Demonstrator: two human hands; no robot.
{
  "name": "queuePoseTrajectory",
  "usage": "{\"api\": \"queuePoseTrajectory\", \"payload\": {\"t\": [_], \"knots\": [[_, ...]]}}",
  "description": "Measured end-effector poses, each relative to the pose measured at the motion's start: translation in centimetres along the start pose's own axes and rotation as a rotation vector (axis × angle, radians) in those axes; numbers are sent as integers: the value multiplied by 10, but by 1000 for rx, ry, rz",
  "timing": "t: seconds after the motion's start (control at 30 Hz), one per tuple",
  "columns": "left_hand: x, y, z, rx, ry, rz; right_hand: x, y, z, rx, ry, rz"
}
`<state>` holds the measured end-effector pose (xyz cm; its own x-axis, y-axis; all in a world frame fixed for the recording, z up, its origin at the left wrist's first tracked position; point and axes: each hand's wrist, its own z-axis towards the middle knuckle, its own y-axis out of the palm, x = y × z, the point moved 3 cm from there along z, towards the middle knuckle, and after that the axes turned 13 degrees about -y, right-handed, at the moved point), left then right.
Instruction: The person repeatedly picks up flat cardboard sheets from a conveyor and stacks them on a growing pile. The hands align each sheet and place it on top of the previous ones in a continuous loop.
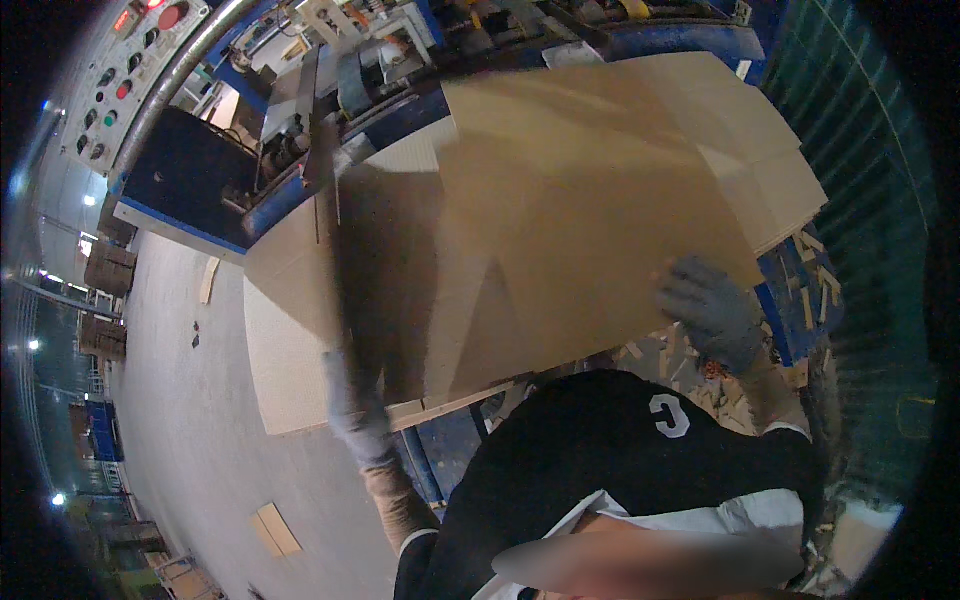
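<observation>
A large brown cardboard sheet [590,200] lies at an angle over paler cardboard sheets [285,350] at the machine. Its left part looks raised, with a blurred edge and a dark shadow beside it. My left hand [357,405], in a light glove, is closed at the near end of that raised edge; motion smears its fingers. On the right, my right hand [710,310], in a grey glove, rests at the brown sheet's near right edge. Its fingers stretch over the sheet, slightly blurred.
Beyond the sheets stands a blue machine [680,42] with metal rails. A control panel [125,85] with coloured buttons is at far left. Cardboard scraps [735,405] litter the area by my right arm. A ribbed green curtain or wall [860,200] bounds the right side.
</observation>
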<state>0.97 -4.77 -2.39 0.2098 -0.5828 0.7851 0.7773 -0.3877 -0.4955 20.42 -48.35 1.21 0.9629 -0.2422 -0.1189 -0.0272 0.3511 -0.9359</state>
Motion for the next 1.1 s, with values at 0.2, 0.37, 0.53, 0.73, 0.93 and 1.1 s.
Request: {"api": "queuePoseTrajectory", "payload": {"t": [0.2, 0.37, 0.53, 0.73, 0.93, 1.1], "knots": [[47, 66, -2, -574, 455, 634, 19, 24, 14, -86, -159, -118], [47, 69, 12, -565, 491, 658, 50, 31, 26, -124, -213, -165], [41, 76, 59, -438, 528, 566, 113, 30, 58, -110, -71, -123], [31, 133, 151, -248, 585, 492, 186, 44, 126, -26, 13, -9], [14, 184, 224, -99, 522, 677, 224, 66, 166, -1, 169, -245], [37, 188, 240, -40, 230, 693, 199, 66, 208, -96, 474, -352]]}}
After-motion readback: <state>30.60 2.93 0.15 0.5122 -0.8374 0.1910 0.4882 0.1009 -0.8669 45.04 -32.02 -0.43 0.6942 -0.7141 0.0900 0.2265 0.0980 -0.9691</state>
